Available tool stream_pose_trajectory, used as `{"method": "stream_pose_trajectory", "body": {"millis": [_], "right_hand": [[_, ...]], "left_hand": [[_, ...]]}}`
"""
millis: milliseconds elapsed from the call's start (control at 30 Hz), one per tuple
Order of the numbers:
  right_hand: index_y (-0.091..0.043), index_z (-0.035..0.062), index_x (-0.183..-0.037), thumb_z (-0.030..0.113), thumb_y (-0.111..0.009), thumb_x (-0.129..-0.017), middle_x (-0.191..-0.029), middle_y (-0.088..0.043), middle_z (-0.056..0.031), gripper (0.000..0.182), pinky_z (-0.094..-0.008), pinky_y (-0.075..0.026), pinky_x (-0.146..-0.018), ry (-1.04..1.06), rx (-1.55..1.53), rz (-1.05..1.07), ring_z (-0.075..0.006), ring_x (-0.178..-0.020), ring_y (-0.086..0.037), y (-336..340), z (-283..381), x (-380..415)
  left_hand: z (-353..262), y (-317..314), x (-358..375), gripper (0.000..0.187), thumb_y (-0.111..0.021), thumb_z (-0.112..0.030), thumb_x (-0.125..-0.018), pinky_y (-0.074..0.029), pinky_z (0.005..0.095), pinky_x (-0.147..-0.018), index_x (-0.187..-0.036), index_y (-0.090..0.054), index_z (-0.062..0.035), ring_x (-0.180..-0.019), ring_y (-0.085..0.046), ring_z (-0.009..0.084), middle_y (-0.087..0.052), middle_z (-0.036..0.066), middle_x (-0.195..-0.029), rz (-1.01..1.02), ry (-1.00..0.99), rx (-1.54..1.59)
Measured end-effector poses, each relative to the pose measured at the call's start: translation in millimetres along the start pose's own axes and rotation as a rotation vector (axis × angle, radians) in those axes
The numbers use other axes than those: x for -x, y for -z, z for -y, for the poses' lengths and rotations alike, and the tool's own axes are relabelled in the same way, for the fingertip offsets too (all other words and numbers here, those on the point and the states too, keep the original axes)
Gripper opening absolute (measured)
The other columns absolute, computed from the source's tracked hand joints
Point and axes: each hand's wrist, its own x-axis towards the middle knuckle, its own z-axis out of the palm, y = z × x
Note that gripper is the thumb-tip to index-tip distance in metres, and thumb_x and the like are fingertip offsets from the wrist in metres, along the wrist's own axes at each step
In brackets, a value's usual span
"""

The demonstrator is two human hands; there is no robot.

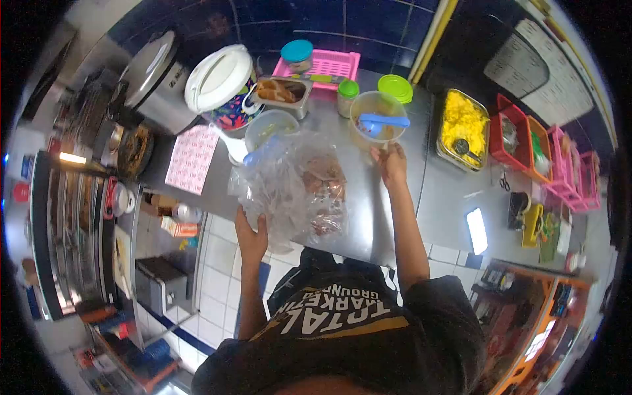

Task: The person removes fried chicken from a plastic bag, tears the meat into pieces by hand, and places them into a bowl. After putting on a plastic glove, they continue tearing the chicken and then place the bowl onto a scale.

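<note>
A clear plastic bag (280, 187) lies on the steel counter (368, 210), with reddish-brown pieces (324, 197) showing through its right part. My left hand (251, 236) is at the bag's lower left edge, thumb and fingers apart. My right hand (391, 164) has its fingers closed at the near rim of a round translucent tub (365, 138). A blue spatula or spoon (385, 121) lies across this tub. Behind the bag stands another translucent tub (270, 125), partly covered by the plastic.
A metal tray of bread (280, 91), a patterned cooler (224, 89) and a green-lidded jar (347, 95) stand behind. Right are a tray of yellow food (464, 125), a lit phone (476, 231) and red baskets (510, 138). Left is a pink-printed sheet (191, 160).
</note>
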Motion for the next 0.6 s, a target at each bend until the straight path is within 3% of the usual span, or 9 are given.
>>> {"method": "stream_pose_trajectory", "body": {"millis": [67, 200, 333, 433, 467, 533, 600], "right_hand": [[-0.026, -0.0111, -0.138, 0.019, -0.043, -0.104, -0.117, -0.057, -0.0303, 0.048, -0.0394, -0.059, -0.085, 0.009, -0.014, 0.061, -0.0355, -0.097, -0.067, 7.0, -3.2, -24.3], [-0.028, -0.0099, -0.138, 0.019, -0.045, -0.103, -0.125, -0.053, -0.0303, 0.048, -0.0462, -0.056, -0.090, -0.047, -0.074, 0.165, -0.0405, -0.101, -0.065, 7.6, 4.1, -40.5], [-0.031, -0.0094, -0.137, 0.020, -0.045, -0.102, -0.125, -0.053, -0.0295, 0.048, -0.0436, -0.057, -0.089, -0.175, -0.271, 0.187, -0.0395, -0.103, -0.064, 14.9, 0.0, -62.7], [-0.038, -0.0050, -0.134, 0.022, -0.047, -0.102, -0.124, -0.055, -0.0239, 0.044, -0.0384, -0.057, -0.086, -0.026, -0.076, 0.103, -0.0339, -0.100, -0.065, 20.2, -2.3, -35.3], [-0.045, 0.0005, -0.130, 0.022, -0.054, -0.099, -0.119, -0.059, -0.0152, 0.039, -0.0334, -0.055, -0.082, 0.087, 0.081, 0.073, -0.0255, -0.098, -0.065, 5.0, 5.6, 7.6], [-0.045, 0.0036, -0.132, 0.020, -0.065, -0.094, -0.118, -0.058, -0.0125, 0.046, -0.0321, -0.056, -0.081, 0.504, 0.610, 0.294, -0.0203, -0.101, -0.062, -1.5, -16.7, 49.2], [-0.052, 0.0054, -0.125, 0.017, -0.072, -0.088, -0.108, -0.063, -0.0090, 0.043, -0.0316, -0.054, -0.075, 0.709, 0.762, 0.446, -0.0151, -0.090, -0.063, -69.9, 2.1, 160.5]], "left_hand": [[-20.9, 4.0, 17.5, 0.059, -0.060, -0.022, -0.095, -0.035, 0.0455, -0.108, -0.140, -0.037, 0.0076, -0.126, -0.046, 0.0432, -0.045, 0.031, -0.135, -0.015, 0.073, 0.009], [-37.9, 1.6, 47.6, 0.047, -0.052, -0.022, -0.099, -0.036, 0.0424, -0.107, -0.137, -0.044, 0.0058, -0.127, -0.047, 0.0391, -0.049, 0.026, -0.135, -0.094, 0.119, 0.051], [-45.0, 2.2, 57.8, 0.045, -0.050, -0.026, -0.101, -0.039, 0.0411, -0.105, -0.135, -0.048, 0.0025, -0.122, -0.053, 0.0373, -0.056, 0.024, -0.128, -0.056, 0.093, 0.179], [-54.3, 8.0, 59.8, 0.047, -0.060, -0.025, -0.095, -0.044, 0.0411, -0.098, -0.134, -0.051, 0.0002, -0.111, -0.059, 0.0344, -0.062, 0.021, -0.117, -0.032, 0.023, 0.192], [-57.5, 9.9, 56.9, 0.046, -0.063, -0.023, -0.093, -0.045, 0.0408, -0.097, -0.131, -0.053, 0.0000, -0.109, -0.060, 0.0339, -0.063, 0.021, -0.115, -0.037, -0.029, 0.117], [-63.4, 11.8, 48.5, 0.041, -0.068, -0.019, -0.088, -0.046, 0.0389, -0.093, -0.123, -0.058, 0.0003, -0.104, -0.061, 0.0302, -0.064, 0.018, -0.109, 0.027, -0.124, 0.023], [-64.5, 12.9, 40.9, 0.033, -0.073, -0.014, -0.084, -0.048, 0.0357, -0.090, -0.112, -0.063, 0.0016, -0.099, -0.061, 0.0237, -0.066, 0.015, -0.101, 0.184, -0.211, -0.020]]}}
